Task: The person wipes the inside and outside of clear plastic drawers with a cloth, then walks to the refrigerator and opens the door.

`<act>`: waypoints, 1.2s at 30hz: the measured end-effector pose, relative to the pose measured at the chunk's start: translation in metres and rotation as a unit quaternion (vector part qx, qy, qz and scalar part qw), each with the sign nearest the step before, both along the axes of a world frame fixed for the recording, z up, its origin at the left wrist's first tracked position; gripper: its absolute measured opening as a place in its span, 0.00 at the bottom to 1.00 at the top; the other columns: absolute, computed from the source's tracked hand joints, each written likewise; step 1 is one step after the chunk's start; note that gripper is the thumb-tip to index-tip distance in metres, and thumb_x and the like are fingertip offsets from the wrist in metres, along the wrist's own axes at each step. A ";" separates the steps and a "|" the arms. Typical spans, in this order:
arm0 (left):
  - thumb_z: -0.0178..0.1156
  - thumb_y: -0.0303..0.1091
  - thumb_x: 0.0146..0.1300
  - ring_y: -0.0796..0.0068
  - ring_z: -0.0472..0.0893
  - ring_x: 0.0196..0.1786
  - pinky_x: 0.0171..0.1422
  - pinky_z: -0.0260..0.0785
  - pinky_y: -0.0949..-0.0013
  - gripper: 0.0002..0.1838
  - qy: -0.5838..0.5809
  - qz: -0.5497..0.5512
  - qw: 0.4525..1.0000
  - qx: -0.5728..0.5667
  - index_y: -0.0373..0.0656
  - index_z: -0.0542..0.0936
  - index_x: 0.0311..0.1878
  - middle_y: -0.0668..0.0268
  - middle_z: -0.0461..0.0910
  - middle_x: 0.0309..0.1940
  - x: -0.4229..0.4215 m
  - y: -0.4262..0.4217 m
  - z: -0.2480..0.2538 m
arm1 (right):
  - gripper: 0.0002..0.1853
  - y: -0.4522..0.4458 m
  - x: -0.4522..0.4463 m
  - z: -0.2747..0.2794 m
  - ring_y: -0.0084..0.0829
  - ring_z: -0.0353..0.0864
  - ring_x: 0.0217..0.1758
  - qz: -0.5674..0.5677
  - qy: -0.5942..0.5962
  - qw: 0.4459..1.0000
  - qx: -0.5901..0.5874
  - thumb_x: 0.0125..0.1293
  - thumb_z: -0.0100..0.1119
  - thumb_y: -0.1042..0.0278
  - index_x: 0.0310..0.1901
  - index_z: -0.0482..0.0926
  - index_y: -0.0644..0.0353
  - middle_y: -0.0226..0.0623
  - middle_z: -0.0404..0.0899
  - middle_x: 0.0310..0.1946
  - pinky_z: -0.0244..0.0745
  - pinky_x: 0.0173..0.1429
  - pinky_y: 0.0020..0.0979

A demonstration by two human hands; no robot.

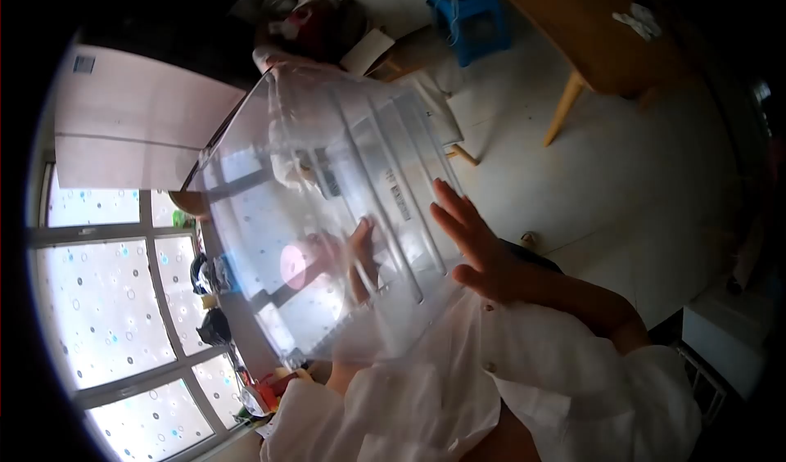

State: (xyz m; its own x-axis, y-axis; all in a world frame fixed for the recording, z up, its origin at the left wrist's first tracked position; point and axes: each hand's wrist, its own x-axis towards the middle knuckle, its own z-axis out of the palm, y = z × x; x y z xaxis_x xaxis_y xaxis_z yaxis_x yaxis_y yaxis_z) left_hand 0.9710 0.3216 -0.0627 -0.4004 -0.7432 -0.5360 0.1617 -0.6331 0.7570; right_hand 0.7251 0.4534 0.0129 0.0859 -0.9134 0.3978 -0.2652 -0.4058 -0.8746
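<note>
A large clear plastic box [344, 151] with ribbed sides is tilted in front of my chest. My left hand [361, 249] shows blurred through the plastic and appears to support the box; its exact grip is hard to make out. Beside the box's right edge, my right hand [475, 245] has its fingers stretched and spread, at or very near the wall. A small printed label [399, 197] shows on the box. Left of my left hand, a pink round shape [303, 264] appears through the plastic; whether it is inside or behind is unclear.
A brown wooden table [606, 32] stands at the upper right, with a blue stool [467, 16] near it. Tiled floor [630, 175] spreads to the right. At left are a patterned window [106, 311], a pale cabinet [147, 106] and a cluttered sill [237, 323].
</note>
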 end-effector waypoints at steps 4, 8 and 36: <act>0.65 0.55 0.60 0.82 0.73 0.32 0.36 0.68 0.77 0.24 -0.045 0.018 0.996 -0.076 0.42 0.77 0.45 0.68 0.76 0.31 -0.136 -0.007 0.005 | 0.39 0.020 -0.091 -0.005 0.50 0.38 0.80 -0.085 0.020 0.996 -0.027 0.66 0.50 0.51 0.74 0.49 0.56 0.52 0.38 0.76 0.38 0.75 0.58; 0.54 0.59 0.67 0.83 0.67 0.25 0.34 0.64 0.78 0.21 -0.061 -0.140 0.988 0.008 0.51 0.75 0.32 0.77 0.67 0.22 -0.194 -0.041 -0.024 | 0.39 0.029 -0.157 -0.011 0.49 0.37 0.80 -0.128 0.023 0.991 -0.013 0.65 0.51 0.53 0.74 0.50 0.57 0.51 0.36 0.77 0.38 0.75 0.59; 0.62 0.50 0.65 0.89 0.66 0.18 0.21 0.59 0.83 0.16 -0.022 -0.059 0.997 0.035 0.55 0.71 0.26 0.79 0.65 0.16 -0.498 -0.228 -0.067 | 0.26 -0.111 -0.640 -0.184 0.52 0.73 0.58 -0.480 0.160 0.812 0.292 0.62 0.61 0.58 0.58 0.73 0.65 0.55 0.76 0.54 0.68 0.63 0.43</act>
State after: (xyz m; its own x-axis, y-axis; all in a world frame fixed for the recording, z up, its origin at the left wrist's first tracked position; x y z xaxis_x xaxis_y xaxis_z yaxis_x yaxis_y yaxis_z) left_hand 0.4727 0.0932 -0.1297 -0.4571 -0.6530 -0.6039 0.0502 -0.6968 0.7155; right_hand 0.0846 0.3422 -0.1716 -0.7632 -0.6455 -0.0293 -0.4660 0.5812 -0.6671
